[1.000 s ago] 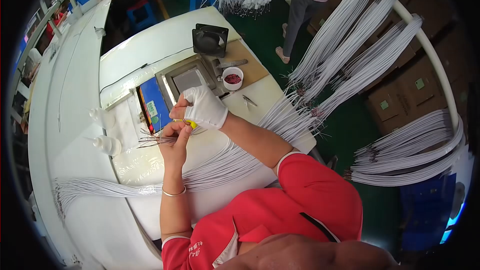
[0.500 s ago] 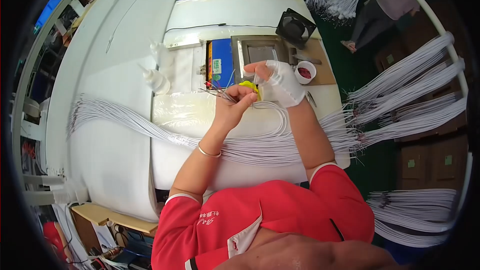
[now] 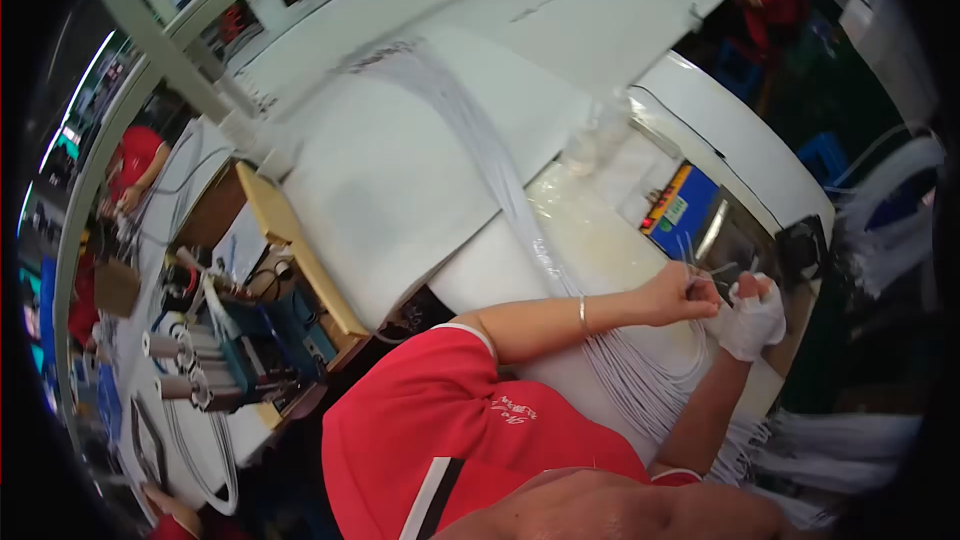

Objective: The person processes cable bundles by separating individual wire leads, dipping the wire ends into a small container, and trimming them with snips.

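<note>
My left hand (image 3: 682, 294), bracelet at the wrist, is pinched closed on the ends of several thin white wires, which stick up past the fingers. Close beside it, my right hand (image 3: 756, 320) wears a white fingerless glove and has its fingers curled. Something dark shows between the two hands, but blur hides what the right one holds. A long bundle of white wires (image 3: 515, 210) runs across the table and beneath my left forearm. Just beyond the hands are a blue box (image 3: 690, 202) with a red-lit edge and a metal plate (image 3: 738, 238).
A black fan (image 3: 802, 248) stands at the table's right edge. White bottles (image 3: 582, 152) are beside the blue box. Left of me, a machine with rollers (image 3: 200, 365) stands by a wooden board (image 3: 300, 250). Other people in red sit further off.
My view has swung left, so the table appears turned and the hands lie further right. The yellow thing between my hands no longer shows. Both hands remain close together.
</note>
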Demonstrator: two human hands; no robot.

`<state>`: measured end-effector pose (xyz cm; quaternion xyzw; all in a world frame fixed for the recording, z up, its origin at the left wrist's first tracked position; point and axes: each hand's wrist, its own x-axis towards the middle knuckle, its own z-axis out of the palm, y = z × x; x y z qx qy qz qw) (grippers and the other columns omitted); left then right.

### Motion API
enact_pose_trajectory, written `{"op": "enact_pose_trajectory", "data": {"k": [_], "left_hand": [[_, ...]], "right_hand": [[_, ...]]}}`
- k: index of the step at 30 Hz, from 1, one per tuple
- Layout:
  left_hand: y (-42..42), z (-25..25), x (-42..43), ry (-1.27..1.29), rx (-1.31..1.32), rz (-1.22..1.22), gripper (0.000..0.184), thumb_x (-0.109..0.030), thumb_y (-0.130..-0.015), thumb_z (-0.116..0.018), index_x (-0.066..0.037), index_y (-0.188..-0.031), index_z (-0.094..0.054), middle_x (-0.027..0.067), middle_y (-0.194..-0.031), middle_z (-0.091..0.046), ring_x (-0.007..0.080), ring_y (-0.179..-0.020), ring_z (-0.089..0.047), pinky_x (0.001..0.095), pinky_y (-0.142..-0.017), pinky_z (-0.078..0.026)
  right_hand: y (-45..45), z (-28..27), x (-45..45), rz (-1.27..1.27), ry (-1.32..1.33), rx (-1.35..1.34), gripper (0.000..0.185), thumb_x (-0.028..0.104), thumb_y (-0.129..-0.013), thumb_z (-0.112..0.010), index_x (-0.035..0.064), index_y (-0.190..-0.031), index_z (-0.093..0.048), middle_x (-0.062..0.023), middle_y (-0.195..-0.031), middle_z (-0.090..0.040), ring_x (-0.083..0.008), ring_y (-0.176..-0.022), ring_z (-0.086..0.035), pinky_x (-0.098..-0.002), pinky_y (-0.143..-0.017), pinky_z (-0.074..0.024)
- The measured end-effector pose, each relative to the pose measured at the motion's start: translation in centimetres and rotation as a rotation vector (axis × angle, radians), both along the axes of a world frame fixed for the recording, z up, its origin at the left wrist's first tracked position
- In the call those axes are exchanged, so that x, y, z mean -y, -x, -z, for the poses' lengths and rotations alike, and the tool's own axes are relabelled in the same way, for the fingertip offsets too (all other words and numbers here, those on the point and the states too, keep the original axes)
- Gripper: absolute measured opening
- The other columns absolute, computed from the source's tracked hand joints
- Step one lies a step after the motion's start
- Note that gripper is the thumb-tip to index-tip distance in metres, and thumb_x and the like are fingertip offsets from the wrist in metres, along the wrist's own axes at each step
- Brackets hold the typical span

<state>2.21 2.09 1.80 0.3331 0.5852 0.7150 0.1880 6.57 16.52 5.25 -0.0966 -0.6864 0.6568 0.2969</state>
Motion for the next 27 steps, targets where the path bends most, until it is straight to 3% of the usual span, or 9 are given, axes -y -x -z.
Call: {"op": "enact_pose_trajectory", "data": {"k": [3,4,7,8,14,15,18,23,27], "left_hand": [[-0.2,0.4,0.3,-0.022,-0.164,0.000,0.009,-0.009,-0.073,-0.068,-0.002,-0.073,-0.061,0.0030,-0.063,-0.058,0.0094,-0.057,-0.053,0.0251,-0.053,-0.042],[-0.2,1.3,-0.3,-0.036,-0.266,0.001,0.010,-0.009,-0.072,-0.068,-0.002,-0.073,-0.061,0.0037,-0.063,-0.059,0.0100,-0.057,-0.054,0.0253,-0.053,-0.043],[-0.6,0.8,-0.2,-0.073,-0.188,-0.059,0.012,-0.011,-0.070,-0.069,-0.002,-0.073,-0.062,0.0048,-0.064,-0.061,0.0109,-0.058,-0.057,0.0249,-0.053,-0.044],[-0.2,0.6,0.2,-0.110,-0.158,-0.067,0.012,-0.011,-0.070,-0.069,-0.002,-0.074,-0.062,0.0049,-0.065,-0.062,0.0105,-0.058,-0.057,0.0249,-0.053,-0.044],[1.4,0.1,1.1,-0.158,-0.070,-0.083,0.016,-0.016,-0.070,-0.072,-0.003,-0.074,-0.063,0.0027,-0.065,-0.062,0.0073,-0.058,-0.055,0.0229,-0.052,-0.043],[1.9,0.4,1.0,-0.137,-0.063,-0.078,0.019,-0.019,-0.071,-0.073,-0.004,-0.075,-0.064,0.0017,-0.066,-0.062,0.0065,-0.058,-0.055,0.0219,-0.052,-0.043],[2.4,1.7,0.0,-0.145,0.202,0.000,0.015,-0.013,-0.074,-0.071,-0.005,-0.080,-0.061,-0.0010,-0.071,-0.061,0.0041,-0.062,-0.053,0.0200,-0.055,-0.043],[2.1,1.6,0.0,-0.161,0.282,-0.013,0.009,-0.001,-0.077,-0.062,-0.008,-0.076,-0.055,-0.0019,-0.071,-0.056,0.0048,-0.061,-0.049,0.0182,-0.054,-0.038],[1.9,1.3,-0.3,-0.209,0.313,0.043,0.007,-0.001,-0.081,-0.059,-0.005,-0.080,-0.053,0.0022,-0.074,-0.057,0.0069,-0.060,-0.049,0.0182,-0.056,-0.038]], "right_hand": [[-1.0,-1.7,-0.3,0.322,-0.303,0.160,0.015,0.014,-0.080,-0.065,0.0014,-0.083,-0.057,-0.0024,-0.074,-0.053,-0.0112,-0.067,-0.051,-0.0237,-0.058,-0.0408],[-0.7,0.2,-4.1,0.352,-0.203,-0.100,0.020,0.022,-0.085,-0.060,0.0036,-0.080,-0.054,-0.0031,-0.070,-0.053,-0.0120,-0.061,-0.049,-0.0234,-0.054,-0.0408],[-3.7,-2.7,-10.3,0.525,-0.261,0.024,0.031,0.030,-0.088,-0.055,-0.0010,-0.084,-0.057,-0.0064,-0.074,-0.052,-0.0192,-0.070,-0.052,-0.0298,-0.069,-0.0446],[-3.2,4.0,-23.4,0.311,0.169,-0.221,0.033,0.029,-0.089,-0.051,-0.0027,-0.091,-0.060,-0.0090,-0.085,-0.059,-0.0186,-0.079,-0.056,-0.0299,-0.074,-0.0439],[-2.4,-0.1,-16.5,0.642,-0.328,-0.004,0.036,0.029,-0.090,-0.048,-0.0035,-0.102,-0.061,-0.0110,-0.099,-0.062,-0.0196,-0.088,-0.058,-0.0300,-0.080,-0.0431],[-3.5,-1.5,-15.4,0.479,-0.201,0.068,0.036,0.027,-0.090,-0.047,-0.0026,-0.107,-0.060,-0.0120,-0.106,-0.062,-0.0209,-0.094,-0.058,-0.0301,-0.082,-0.0438],[-3.4,-4.4,-8.7,0.644,-0.345,0.082,0.032,0.025,-0.090,-0.050,-0.0023,-0.102,-0.063,-0.0099,-0.101,-0.064,-0.0188,-0.090,-0.059,-0.0287,-0.084,-0.0452],[-4.7,-3.8,-11.2,0.793,-0.575,0.003,0.023,0.020,-0.088,-0.055,0.0011,-0.093,-0.066,-0.0058,-0.091,-0.066,-0.0118,-0.079,-0.059,-0.0244,-0.073,-0.0462],[-5.1,-2.5,-13.4,0.819,-0.756,0.073,0.021,0.019,-0.087,-0.054,0.0031,-0.094,-0.066,-0.0076,-0.091,-0.066,-0.0146,-0.077,-0.060,-0.0248,-0.074,-0.0456]]}}
